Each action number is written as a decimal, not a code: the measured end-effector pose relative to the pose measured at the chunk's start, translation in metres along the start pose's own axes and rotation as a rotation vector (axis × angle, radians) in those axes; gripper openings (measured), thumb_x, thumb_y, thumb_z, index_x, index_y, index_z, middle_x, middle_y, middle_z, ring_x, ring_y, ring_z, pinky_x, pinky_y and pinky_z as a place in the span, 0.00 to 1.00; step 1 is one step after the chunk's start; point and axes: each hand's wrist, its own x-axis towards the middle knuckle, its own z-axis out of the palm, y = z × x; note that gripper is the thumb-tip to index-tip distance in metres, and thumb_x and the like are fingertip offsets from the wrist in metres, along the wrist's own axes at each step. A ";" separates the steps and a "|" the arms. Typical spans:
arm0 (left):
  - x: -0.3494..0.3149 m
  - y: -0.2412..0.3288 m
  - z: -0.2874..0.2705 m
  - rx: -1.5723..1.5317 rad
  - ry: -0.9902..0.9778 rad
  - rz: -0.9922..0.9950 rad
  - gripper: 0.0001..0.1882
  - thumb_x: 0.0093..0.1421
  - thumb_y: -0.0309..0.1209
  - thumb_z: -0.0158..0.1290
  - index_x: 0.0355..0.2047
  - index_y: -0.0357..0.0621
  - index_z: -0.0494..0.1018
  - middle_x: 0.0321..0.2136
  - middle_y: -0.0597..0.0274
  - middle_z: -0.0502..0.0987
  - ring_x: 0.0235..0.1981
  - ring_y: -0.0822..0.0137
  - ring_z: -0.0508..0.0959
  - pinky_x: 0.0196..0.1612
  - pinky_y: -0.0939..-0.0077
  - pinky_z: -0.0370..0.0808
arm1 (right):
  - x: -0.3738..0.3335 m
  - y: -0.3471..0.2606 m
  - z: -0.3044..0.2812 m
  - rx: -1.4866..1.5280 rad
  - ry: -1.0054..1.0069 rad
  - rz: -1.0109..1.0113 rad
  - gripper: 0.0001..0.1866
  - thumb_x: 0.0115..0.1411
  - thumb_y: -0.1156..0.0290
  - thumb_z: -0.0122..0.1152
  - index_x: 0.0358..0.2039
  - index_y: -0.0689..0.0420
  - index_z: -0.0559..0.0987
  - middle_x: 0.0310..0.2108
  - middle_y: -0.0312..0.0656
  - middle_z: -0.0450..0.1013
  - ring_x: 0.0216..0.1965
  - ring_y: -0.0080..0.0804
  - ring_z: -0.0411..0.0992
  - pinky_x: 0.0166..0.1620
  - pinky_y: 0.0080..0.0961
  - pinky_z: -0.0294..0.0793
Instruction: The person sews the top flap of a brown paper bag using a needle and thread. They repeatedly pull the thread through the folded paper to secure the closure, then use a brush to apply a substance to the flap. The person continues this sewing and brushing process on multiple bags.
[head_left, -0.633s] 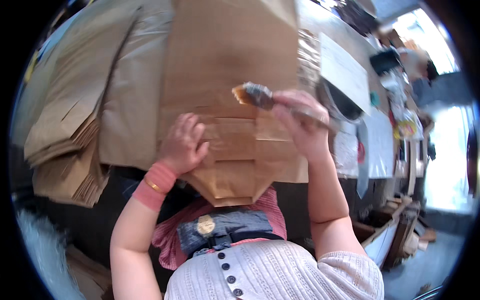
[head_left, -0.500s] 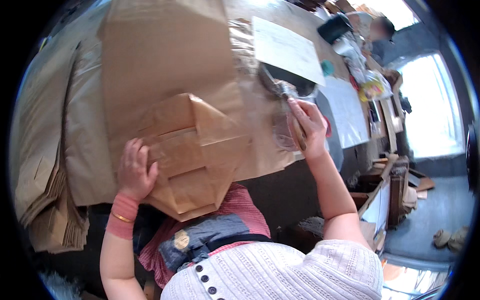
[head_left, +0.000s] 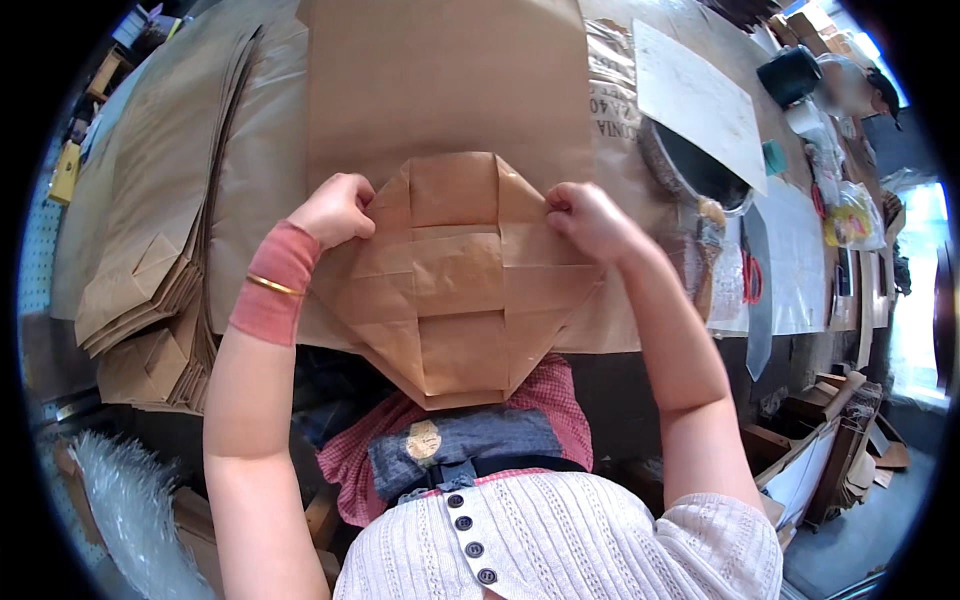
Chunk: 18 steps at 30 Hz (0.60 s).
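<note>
A large brown paper bag lies on the table in front of me, its near end opened out into a many-sided folded bottom with overlapping flaps. My left hand pinches the far left edge of that bottom, fingers closed. On the opposite side my right hand, also closed, grips the far right edge. To the right of my right hand, a brush with a wooden handle rests against the near rim of a dark pan. A whitish board partly covers the pan.
Stacks of folded brown paper bags lie at the left, overhanging the table edge. Red-handled scissors and a white sheet are on the right. Another person is at the far right, beside a dark green container.
My right hand has let go of the brush and moved left onto the bag's edge. My left hand has moved up to the opposite edge. The view has shifted, too.
</note>
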 end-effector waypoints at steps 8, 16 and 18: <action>-0.021 -0.005 0.013 0.371 0.026 0.373 0.05 0.40 0.19 0.55 0.20 0.32 0.71 0.20 0.48 0.73 0.24 0.53 0.75 0.29 0.62 0.72 | 0.009 0.004 -0.019 -0.085 -0.303 -0.136 0.09 0.48 0.79 0.68 0.29 0.67 0.78 0.24 0.44 0.73 0.26 0.33 0.72 0.32 0.31 0.71; -0.044 -0.026 0.042 0.670 0.367 0.750 0.03 0.44 0.23 0.55 0.21 0.41 0.71 0.23 0.57 0.73 0.29 0.57 0.76 0.32 0.64 0.75 | -0.030 0.002 0.012 -0.546 0.126 -0.660 0.06 0.47 0.74 0.60 0.29 0.56 0.78 0.30 0.39 0.71 0.35 0.35 0.73 0.35 0.31 0.77; -0.054 -0.031 0.052 0.753 0.451 0.763 0.05 0.45 0.24 0.55 0.25 0.40 0.74 0.26 0.58 0.75 0.30 0.57 0.77 0.32 0.64 0.75 | -0.042 0.006 0.023 -0.609 0.209 -0.705 0.06 0.47 0.72 0.59 0.28 0.56 0.77 0.29 0.37 0.70 0.34 0.33 0.72 0.35 0.28 0.77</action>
